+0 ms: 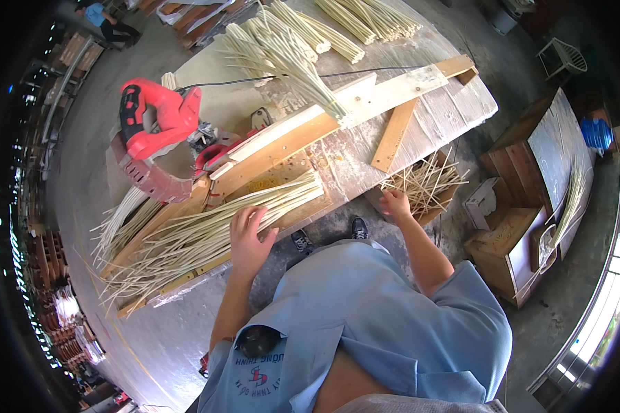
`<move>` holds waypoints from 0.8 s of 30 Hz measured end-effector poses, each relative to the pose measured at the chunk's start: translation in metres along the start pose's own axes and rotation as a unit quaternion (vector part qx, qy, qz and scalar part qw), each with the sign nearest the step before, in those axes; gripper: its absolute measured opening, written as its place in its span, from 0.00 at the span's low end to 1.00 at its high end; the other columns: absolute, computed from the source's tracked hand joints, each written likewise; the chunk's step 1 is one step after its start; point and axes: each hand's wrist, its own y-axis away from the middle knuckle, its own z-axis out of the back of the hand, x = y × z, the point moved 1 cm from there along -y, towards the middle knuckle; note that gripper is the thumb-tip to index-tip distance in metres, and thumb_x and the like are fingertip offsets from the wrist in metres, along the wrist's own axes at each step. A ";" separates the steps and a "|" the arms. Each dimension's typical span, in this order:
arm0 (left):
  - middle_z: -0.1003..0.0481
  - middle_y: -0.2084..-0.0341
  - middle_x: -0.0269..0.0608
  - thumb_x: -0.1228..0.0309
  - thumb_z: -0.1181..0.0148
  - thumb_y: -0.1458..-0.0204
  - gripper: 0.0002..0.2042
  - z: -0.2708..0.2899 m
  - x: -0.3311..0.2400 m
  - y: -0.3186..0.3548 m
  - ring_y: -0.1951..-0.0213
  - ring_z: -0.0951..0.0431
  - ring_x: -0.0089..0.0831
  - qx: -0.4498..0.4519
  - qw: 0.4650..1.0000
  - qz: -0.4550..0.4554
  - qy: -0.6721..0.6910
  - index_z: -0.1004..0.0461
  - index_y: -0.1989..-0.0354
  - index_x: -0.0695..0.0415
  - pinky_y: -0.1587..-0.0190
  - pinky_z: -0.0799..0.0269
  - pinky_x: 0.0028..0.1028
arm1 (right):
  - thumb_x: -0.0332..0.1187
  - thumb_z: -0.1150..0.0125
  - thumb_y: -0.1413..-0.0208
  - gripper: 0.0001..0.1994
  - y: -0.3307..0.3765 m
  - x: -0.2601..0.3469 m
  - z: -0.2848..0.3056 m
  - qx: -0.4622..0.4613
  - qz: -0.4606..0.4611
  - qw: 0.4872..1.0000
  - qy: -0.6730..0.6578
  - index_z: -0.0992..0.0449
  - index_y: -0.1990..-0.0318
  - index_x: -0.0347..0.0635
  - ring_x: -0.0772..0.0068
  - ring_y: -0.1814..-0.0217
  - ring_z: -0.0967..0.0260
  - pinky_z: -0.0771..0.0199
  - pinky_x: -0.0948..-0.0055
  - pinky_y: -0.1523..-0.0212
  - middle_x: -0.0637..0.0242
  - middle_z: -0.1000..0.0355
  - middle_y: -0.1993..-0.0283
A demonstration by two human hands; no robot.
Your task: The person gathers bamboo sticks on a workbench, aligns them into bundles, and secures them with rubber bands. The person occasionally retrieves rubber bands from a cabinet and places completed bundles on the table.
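A long bundle of pale cane sticks [207, 230] lies in a wooden trough on the near left of the workbench, its trimmed ends pointing right. My left hand [249, 241] is at the near edge of this bundle, fingers spread; whether it touches the sticks I cannot tell. Over the left side of a box of short cane offcuts [427, 184], my right hand [395, 204] has its fingers curled together. What they hold, if anything, is hidden. A red miter saw [160, 120] stands beyond the bundle at the left, its head raised.
A wooden fence [393, 95] runs across the workbench [455, 110], with a slanted brace [395, 138] nailed to it. More cane bundles [282, 51] lie behind it, one resting across the fence. A black cable crosses the bench. Wooden cabinets [506, 220] stand at the right; a person [107, 24] is far left.
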 end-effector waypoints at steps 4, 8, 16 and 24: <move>0.35 0.39 0.44 0.60 0.22 0.65 0.43 0.001 0.019 -0.022 0.34 0.40 0.46 0.054 0.995 -0.033 -0.081 0.34 0.35 0.51 0.32 0.49 0.49 | 0.38 0.37 0.40 0.14 0.041 0.077 -0.038 -0.008 0.234 0.965 0.123 0.20 0.56 0.36 0.68 0.65 0.21 0.19 0.69 0.67 0.57 0.21 0.59; 0.37 0.38 0.45 0.57 0.21 0.67 0.48 0.001 0.031 -0.029 0.32 0.43 0.47 0.093 0.988 -0.016 -0.120 0.37 0.31 0.46 0.29 0.57 0.55 | 0.36 0.33 0.45 0.14 0.126 0.179 -0.099 0.087 0.556 0.789 0.247 0.20 0.56 0.36 0.60 0.53 0.23 0.21 0.64 0.51 0.55 0.22 0.55; 0.39 0.35 0.45 0.53 0.24 0.60 0.45 -0.001 0.046 -0.031 0.31 0.44 0.47 0.156 0.982 -0.030 -0.106 0.40 0.30 0.43 0.29 0.58 0.59 | 0.30 0.30 0.56 0.10 0.155 0.218 -0.142 0.221 0.586 0.628 0.462 0.22 0.64 0.45 0.55 0.40 0.34 0.30 0.57 0.41 0.59 0.31 0.48; 0.38 0.37 0.45 0.55 0.24 0.60 0.43 -0.007 0.058 -0.027 0.33 0.42 0.46 0.103 0.989 -0.075 -0.076 0.37 0.32 0.47 0.31 0.54 0.55 | 0.31 0.35 0.58 0.07 0.156 0.161 -0.144 0.068 0.728 0.552 0.401 0.24 0.69 0.44 0.54 0.39 0.34 0.30 0.57 0.45 0.61 0.31 0.44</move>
